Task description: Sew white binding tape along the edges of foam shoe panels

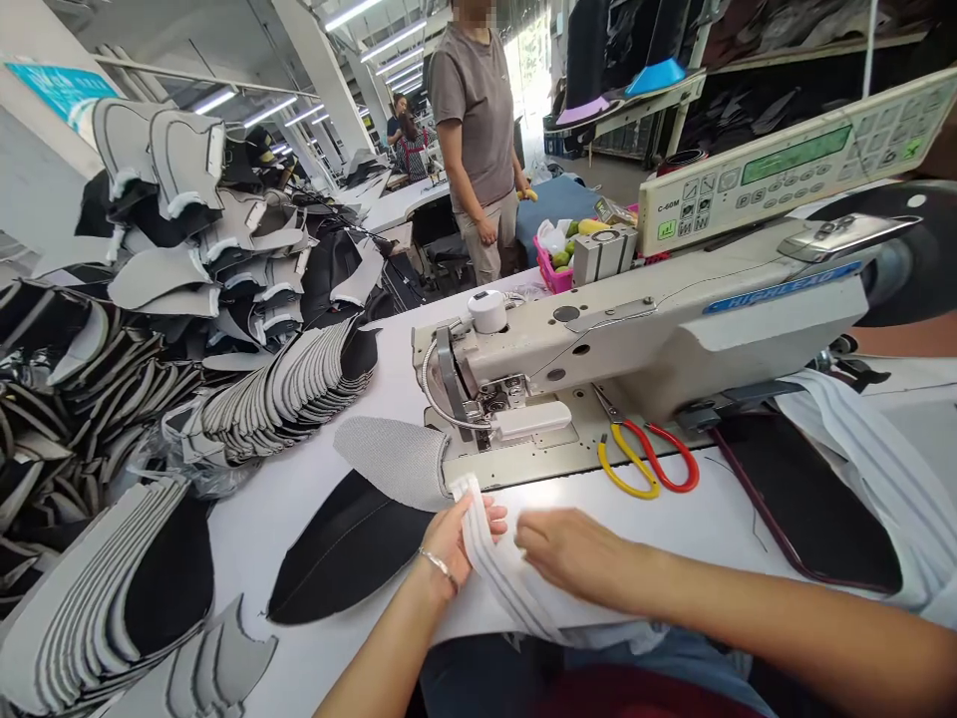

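Note:
My left hand [456,538] pinches the end of a white striped strip [493,568] at the front edge of the white table [299,499]. My right hand [572,553] rests closed on the same strip just to the right, fingers curled over it. The strip runs down over the table edge toward my lap. Right beside my left hand lies a grey mesh and black shoe-upper piece [374,499], its mesh tip reaching under the head of the sewing machine [635,339].
Scissors with one red and one yellow handle [647,459] lie on the machine bed. Stacks of grey and black cut shoe pieces [186,349] fill the left side. A machine control panel [793,165] sits at upper right. A person in a grey shirt [475,130] stands behind the table.

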Available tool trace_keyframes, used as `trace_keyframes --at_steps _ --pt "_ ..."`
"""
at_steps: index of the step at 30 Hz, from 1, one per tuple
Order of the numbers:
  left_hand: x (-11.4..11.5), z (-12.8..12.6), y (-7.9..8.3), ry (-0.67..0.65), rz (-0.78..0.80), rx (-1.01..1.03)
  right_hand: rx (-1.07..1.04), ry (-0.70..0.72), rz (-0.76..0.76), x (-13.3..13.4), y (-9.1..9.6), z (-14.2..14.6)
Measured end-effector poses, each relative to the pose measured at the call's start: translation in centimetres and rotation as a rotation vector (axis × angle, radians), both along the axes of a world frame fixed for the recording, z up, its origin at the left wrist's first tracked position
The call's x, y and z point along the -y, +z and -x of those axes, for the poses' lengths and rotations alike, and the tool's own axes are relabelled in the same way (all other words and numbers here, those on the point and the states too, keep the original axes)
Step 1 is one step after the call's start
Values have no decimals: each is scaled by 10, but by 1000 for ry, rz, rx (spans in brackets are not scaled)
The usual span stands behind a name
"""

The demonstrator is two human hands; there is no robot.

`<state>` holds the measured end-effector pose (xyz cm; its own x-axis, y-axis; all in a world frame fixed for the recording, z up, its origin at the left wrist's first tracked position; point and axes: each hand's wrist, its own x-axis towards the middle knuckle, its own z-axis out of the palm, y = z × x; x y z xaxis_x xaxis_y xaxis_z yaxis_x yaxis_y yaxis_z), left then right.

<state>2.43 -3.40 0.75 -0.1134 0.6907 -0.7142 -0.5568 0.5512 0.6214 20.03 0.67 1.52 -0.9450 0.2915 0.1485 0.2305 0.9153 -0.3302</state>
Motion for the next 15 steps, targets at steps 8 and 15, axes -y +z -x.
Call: trace_keyframes --at_steps 8,15 --pt "2 24 20 -424 -171 -468 -256 -107 -204 -34 -39 60" --pt "-10 59 18 -1349 33 -1730 -97 -280 -178 -58 -57 62"
